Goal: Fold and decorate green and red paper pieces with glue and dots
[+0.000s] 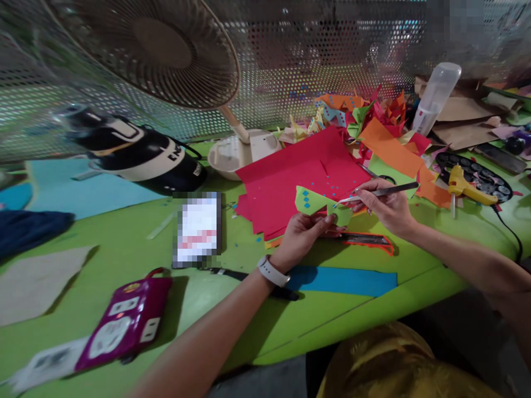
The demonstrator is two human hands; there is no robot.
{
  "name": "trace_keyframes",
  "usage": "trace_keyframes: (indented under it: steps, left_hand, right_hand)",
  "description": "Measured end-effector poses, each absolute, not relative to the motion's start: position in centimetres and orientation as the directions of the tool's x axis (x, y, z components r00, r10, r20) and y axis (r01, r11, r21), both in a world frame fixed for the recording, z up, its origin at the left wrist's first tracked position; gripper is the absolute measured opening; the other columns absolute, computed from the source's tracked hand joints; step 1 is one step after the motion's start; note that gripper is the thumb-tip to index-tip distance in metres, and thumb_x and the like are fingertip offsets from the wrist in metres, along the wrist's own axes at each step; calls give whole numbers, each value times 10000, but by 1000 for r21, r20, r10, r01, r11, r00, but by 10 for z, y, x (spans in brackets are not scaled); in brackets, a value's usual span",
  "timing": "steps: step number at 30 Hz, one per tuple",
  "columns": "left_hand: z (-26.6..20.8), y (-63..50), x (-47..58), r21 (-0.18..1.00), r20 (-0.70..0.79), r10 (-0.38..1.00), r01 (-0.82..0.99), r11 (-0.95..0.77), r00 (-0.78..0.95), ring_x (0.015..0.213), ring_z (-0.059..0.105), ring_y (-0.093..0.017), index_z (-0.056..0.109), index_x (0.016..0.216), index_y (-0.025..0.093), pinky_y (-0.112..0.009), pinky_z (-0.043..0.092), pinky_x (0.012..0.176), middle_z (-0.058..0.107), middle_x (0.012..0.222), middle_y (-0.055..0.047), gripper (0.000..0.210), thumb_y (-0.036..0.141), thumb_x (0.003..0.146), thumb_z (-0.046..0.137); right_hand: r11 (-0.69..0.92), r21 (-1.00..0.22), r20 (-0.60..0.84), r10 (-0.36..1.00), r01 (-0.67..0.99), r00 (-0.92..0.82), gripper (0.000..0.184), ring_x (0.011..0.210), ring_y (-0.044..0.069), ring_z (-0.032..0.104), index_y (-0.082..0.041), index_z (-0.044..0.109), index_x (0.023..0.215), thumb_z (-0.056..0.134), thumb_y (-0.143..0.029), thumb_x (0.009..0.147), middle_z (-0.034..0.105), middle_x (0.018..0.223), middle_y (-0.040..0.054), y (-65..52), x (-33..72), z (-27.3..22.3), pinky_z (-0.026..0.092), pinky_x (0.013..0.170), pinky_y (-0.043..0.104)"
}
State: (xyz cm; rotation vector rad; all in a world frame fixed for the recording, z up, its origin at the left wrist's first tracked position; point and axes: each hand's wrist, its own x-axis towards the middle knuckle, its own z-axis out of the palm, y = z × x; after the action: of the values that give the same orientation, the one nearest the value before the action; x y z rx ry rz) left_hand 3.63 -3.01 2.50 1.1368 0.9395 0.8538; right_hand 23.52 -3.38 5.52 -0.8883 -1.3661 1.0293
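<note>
Between the thumb and fingers of my left hand (309,229) is a light green paper cutout (309,200) with small blue diamond shapes on it. My right hand (384,205) grips a pair of tweezers (398,189), whose tips reach the cutout near a small blue piece. Under both hands lies a stack of red paper (290,171) scattered with tiny blue bits. An orange-edged box cutter (367,239) rests just below my hands. Closer to me, a blue paper strip (344,281) lies flat beside my left wrist.
A fan (244,146) and a black bottle (153,157) stand at the back left. Left of my arm are a phone-like screen (199,229) and a purple power strip (124,318). Paper scraps (385,141), a clear bottle (437,97) and a yellow glue gun (468,188) occupy the right.
</note>
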Motion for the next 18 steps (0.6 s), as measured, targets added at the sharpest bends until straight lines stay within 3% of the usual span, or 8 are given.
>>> trace_keyframes:
  steps: [5,8,10,12,15,18]
  left_hand:
    - [26,-30,36,979,-157,918,-65,194,365,668,742,-233,735,754,154,-352,626,714,764,708,-91,405,541,663,811]
    - [25,-29,35,983,-146,925,-56,176,350,674,742,-240,745,772,136,-336,617,671,763,713,-112,411,531,677,807]
    - [23,-28,35,980,-133,938,-99,173,320,700,748,-246,749,811,137,-320,613,635,768,744,-109,407,511,668,822]
    - [21,-26,36,976,-123,959,-143,163,256,725,753,-253,746,826,139,-311,615,613,772,780,-99,417,501,644,841]
    - [19,-23,36,984,-87,988,-145,105,128,772,756,-257,742,824,129,-307,624,637,776,813,-99,448,523,636,837]
    - [20,-20,35,996,-22,1000,-85,22,4,877,751,-265,747,826,130,-279,622,677,782,831,-99,432,522,658,817]
  right_hand:
    - [367,-929,369,928,-39,-45,317,603,135,715,-179,631,876,698,-485,829,713,684,-1,-34,238,59,595,554,239]
    - [467,-882,470,882,71,35,311,651,141,719,-198,645,918,656,-504,864,725,759,6,-29,249,68,598,596,263]
    - [571,-792,589,808,216,24,248,715,142,719,-225,668,956,645,-463,889,737,838,10,-24,261,76,599,659,278]
    - [663,-637,672,728,394,-140,161,860,166,721,-249,693,1005,630,-370,918,748,950,24,-17,273,83,592,782,312]
    - [719,-357,526,682,596,-507,210,1064,215,684,-250,712,1060,560,-184,932,737,1102,55,-8,287,84,557,915,371]
    - [687,-182,242,725,704,-645,324,1122,241,665,-220,722,1066,540,-42,866,709,1199,84,-6,292,73,555,926,383]
